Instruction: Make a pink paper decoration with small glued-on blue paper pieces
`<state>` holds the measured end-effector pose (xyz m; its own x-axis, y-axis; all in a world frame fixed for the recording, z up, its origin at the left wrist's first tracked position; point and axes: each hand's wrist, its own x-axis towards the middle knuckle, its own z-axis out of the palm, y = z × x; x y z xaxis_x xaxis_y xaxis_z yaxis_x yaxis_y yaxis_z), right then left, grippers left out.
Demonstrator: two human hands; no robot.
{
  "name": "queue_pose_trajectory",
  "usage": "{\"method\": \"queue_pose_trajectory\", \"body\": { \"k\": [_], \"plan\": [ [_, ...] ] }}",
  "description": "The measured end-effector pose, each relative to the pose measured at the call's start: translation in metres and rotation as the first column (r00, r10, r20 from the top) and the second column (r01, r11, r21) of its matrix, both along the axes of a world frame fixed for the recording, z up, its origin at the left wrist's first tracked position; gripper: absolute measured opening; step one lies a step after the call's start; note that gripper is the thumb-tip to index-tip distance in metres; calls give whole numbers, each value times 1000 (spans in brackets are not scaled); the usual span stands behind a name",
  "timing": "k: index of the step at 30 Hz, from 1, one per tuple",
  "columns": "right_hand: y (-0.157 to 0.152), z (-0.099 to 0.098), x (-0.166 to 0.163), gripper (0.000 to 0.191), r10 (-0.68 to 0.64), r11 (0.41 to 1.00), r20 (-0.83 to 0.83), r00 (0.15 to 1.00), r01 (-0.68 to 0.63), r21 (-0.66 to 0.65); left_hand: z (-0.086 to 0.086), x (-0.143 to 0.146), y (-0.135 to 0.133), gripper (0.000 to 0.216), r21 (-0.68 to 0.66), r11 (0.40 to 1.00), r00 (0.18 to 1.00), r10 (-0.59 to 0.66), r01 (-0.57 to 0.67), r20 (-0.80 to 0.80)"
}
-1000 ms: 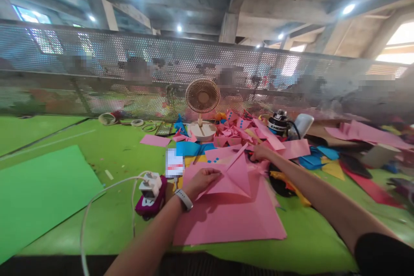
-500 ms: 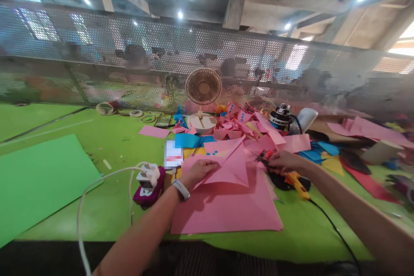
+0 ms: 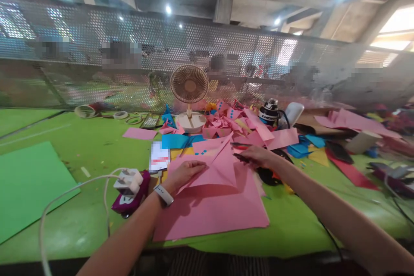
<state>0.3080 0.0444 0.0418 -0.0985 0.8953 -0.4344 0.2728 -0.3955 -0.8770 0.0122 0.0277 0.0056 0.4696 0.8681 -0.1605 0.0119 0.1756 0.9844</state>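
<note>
My left hand (image 3: 186, 173), with a pale watch on its wrist, pinches the left part of a folded pink paper piece (image 3: 221, 168). This piece is raised over a larger stack of pink sheets (image 3: 207, 220). My right hand (image 3: 258, 155) is closed around a pair of scissors (image 3: 241, 158) just right of the folded piece. Their dark blades stand apart and point left toward the paper; whether they touch it I cannot tell. Behind my right forearm, a black round thing (image 3: 270, 176) is partly hidden, and so is the yellow glue gun.
A small fan (image 3: 189, 86) stands behind heaped pink scraps (image 3: 226, 118). To the left are a purple power strip (image 3: 129, 200) with white plugs and cable, and a green sheet (image 3: 32, 189). A black-and-white device (image 3: 269, 113) sits at the back, before a mesh partition (image 3: 129, 82).
My right hand has moved left with the scissors, from beside the glue gun to the edge of the folded paper. My left hand keeps its hold; the view has turned slightly right.
</note>
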Motion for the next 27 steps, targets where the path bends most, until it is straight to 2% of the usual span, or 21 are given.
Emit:
{"method": "queue_pose_trajectory", "body": {
  "k": [3, 5, 8, 11, 15, 20, 23, 25, 26, 27],
  "plan": [
    [-11, -11, 4, 24, 27, 999, -21, 999, -27, -24, 8, -1, -3, 28, 21, 1000, 1000, -4, 5, -25],
    [-27, -20, 6, 24, -5, 1000, -104, 995, 5, -5, 14, 0, -6, 28, 16, 1000, 1000, 1, -1, -24],
    [-51, -34, -1, 24, -156, 980, -395, 905, 192, 53, 18, 1, -9, 26, -13, 1000, 1000, 6, -6, 19],
    [-63, -42, -22, 29, -125, 970, -531, 838, 215, 110, 15, 2, -10, 25, -13, 1000, 1000, 9, -9, 27],
    [-59, -39, -50, 37, -140, 935, -474, 869, 273, 226, 8, 3, -8, 27, -14, 1000, 1000, -10, 10, 20],
    [-54, -41, -58, 40, -176, 882, -361, 916, 309, 355, 8, 1, -8, 31, -1, 999, 999, -40, 40, 14],
    [-53, -46, -57, 37, -241, 815, -371, 897, 394, 425, 14, -3, -14, 36, 19, 999, 999, 33, -34, 37],
    [-50, -47, -56, 35, -281, 757, -399, 873, 457, 467, 20, -3, -21, 40, 47, 995, 988, 76, -83, 133],
    [-48, -46, -57, 34, -301, 728, -408, 862, 484, 486, 23, -1, -25, 39, 12, 995, 980, 96, -99, 174],
    [-46, -46, -59, 33, -320, 702, -413, 853, 506, 501, 25, 1, -29, 36, -65, 996, 983, 74, -63, 170]
  ]
}}
